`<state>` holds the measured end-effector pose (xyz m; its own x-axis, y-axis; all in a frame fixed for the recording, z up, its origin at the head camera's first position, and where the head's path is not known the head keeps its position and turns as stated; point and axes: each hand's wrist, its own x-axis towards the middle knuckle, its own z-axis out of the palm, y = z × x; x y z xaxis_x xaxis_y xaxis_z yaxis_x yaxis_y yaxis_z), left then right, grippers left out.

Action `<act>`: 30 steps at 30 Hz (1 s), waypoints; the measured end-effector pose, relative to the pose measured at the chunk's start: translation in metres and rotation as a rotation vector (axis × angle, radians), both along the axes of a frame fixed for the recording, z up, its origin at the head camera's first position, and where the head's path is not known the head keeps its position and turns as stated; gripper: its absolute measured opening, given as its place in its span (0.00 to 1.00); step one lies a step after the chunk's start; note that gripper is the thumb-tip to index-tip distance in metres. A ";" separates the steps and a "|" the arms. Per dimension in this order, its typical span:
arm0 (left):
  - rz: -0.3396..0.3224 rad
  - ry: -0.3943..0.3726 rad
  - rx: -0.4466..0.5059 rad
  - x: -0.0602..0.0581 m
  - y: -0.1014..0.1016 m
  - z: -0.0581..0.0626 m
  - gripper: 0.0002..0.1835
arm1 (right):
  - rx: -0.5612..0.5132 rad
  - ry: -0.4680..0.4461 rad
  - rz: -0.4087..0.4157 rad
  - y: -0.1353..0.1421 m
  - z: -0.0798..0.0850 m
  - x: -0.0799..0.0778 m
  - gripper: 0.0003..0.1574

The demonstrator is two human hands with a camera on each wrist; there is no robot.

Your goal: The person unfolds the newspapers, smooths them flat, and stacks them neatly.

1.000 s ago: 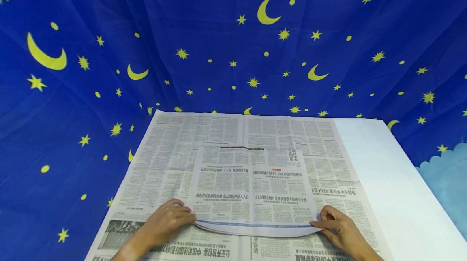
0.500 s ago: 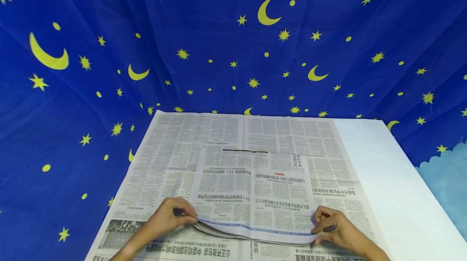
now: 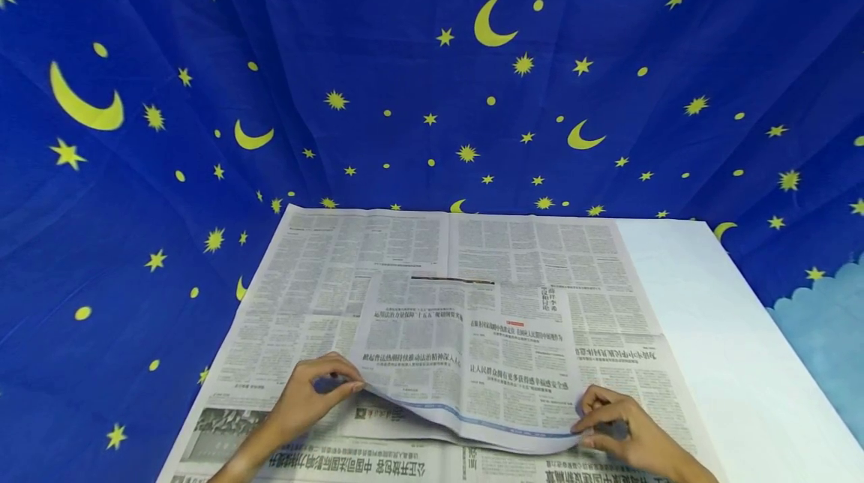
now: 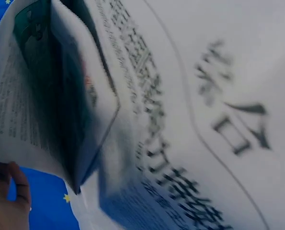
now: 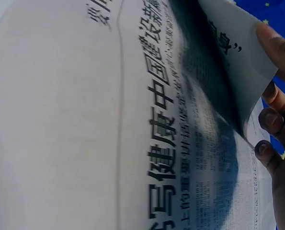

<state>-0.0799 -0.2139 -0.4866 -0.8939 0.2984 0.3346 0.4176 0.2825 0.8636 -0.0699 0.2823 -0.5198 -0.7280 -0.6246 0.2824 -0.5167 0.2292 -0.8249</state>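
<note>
In the head view a smaller folded newspaper [image 3: 513, 363] lies over a large spread newspaper [image 3: 324, 258]. My left hand [image 3: 310, 397] pinches the near left corner of its upper layer between thumb and fingers, lifted so that a lower layer [image 3: 381, 427] shows beneath. At the near right corner my right hand [image 3: 621, 427] pinches the paper's edge. The near edge, with its blue stripe, sags between the hands. In the left wrist view the folded layers gape beside the left hand [image 4: 10, 196]. In the right wrist view the right hand [image 5: 279, 105] holds the raised corner.
The spread newspaper covers most of a white table [image 3: 729, 318], whose bare strip shows on the right. A blue cloth [image 3: 378, 93] with yellow moons and stars hangs behind and at the left. A light blue cloud shape [image 3: 830, 333] appears at the far right.
The folded newspaper has slid slightly toward the person. Its near left corner has been raised by the left hand, parting the upper layer from the one below.
</note>
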 end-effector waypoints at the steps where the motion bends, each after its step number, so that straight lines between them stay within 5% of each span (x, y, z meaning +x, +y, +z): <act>1: -0.001 0.027 0.018 0.000 0.001 0.001 0.08 | 0.010 0.016 0.002 -0.001 -0.001 0.001 0.17; 5: -0.021 0.102 0.063 -0.001 0.005 0.004 0.13 | 0.143 0.160 -0.064 -0.009 0.000 0.006 0.20; 9: -0.034 0.143 0.075 0.000 0.006 0.006 0.13 | 0.351 0.385 -0.285 -0.041 0.008 0.011 0.20; 12: -0.035 0.172 0.079 -0.001 0.007 0.005 0.14 | 0.424 0.525 -0.384 -0.077 0.014 0.013 0.31; 18: -0.066 0.236 0.117 -0.001 0.008 0.002 0.16 | 0.431 0.625 -0.280 -0.139 0.020 0.018 0.53; 25: -0.112 0.290 0.162 -0.002 0.013 0.006 0.20 | 0.425 0.728 -0.283 -0.167 0.013 0.010 0.45; 30: -0.128 0.316 0.171 -0.002 0.014 0.007 0.21 | 0.478 0.753 -0.327 -0.164 0.007 0.008 0.49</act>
<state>-0.0820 -0.1999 -0.4798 -0.6977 0.3165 0.6427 0.6935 0.0735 0.7166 -0.0623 0.1186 -0.5130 -0.6181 -0.5929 0.5161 -0.7249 0.6839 -0.0825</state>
